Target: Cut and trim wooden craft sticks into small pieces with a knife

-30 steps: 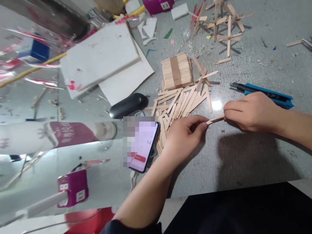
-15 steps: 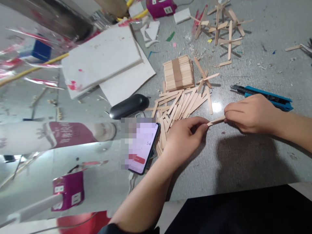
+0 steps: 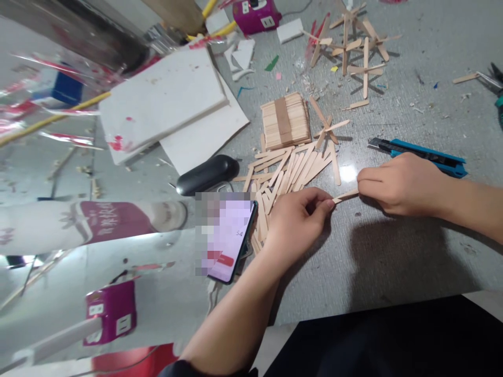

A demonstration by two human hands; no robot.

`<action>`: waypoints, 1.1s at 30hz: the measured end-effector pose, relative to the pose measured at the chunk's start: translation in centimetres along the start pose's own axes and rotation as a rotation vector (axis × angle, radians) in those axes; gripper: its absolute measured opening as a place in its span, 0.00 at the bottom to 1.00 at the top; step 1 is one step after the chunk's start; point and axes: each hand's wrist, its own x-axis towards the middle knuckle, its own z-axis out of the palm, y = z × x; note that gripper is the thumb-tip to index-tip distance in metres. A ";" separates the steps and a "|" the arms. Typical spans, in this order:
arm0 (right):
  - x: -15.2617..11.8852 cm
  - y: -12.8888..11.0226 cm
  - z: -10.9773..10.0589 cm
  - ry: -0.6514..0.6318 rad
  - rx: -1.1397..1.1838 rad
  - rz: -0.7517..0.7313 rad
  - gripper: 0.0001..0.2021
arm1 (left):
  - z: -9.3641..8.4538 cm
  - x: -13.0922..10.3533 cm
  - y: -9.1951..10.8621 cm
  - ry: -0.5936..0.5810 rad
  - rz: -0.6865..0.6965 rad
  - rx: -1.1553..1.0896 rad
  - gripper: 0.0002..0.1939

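Between my two hands a wooden craft stick (image 3: 346, 196) is held just above the grey table. My left hand (image 3: 304, 214) pinches its left end between thumb and forefinger. At the other end my right hand (image 3: 395, 183) has its fingers closed round the stick, hiding that tip. Loose craft sticks (image 3: 291, 170) are heaped behind my left hand. Behind them sits a bundle of craft sticks (image 3: 271, 123) with a brown paper band. A blue utility knife (image 3: 424, 152) with its blade showing lies just beyond my right hand. A star of crossed sticks (image 3: 328, 127) stands beside the bundle.
Left of my left forearm lies a phone (image 3: 231, 246) with a cable. A black case (image 3: 208, 174) and white foam boards (image 3: 165, 99) are behind it. More stick stars (image 3: 365, 68) stand at the back. Pliers (image 3: 493, 78) lie at the far right.
The view has shifted slightly, so everything sits a little further left. Both hands keep the same hold on the craft stick, with no clear movement on the table.
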 end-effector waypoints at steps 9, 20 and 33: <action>0.0 0.0 -0.3 -0.016 0.028 0.004 0.13 | 0.1 0.2 0.1 0.016 0.013 0.016 0.12; -0.3 0.1 -0.6 -0.068 -0.008 0.027 0.13 | 0.0 0.3 0.1 0.036 0.039 -0.010 0.11; -0.7 0.8 -0.6 -0.034 0.007 0.002 0.13 | 0.2 0.5 -0.3 0.033 0.046 0.011 0.11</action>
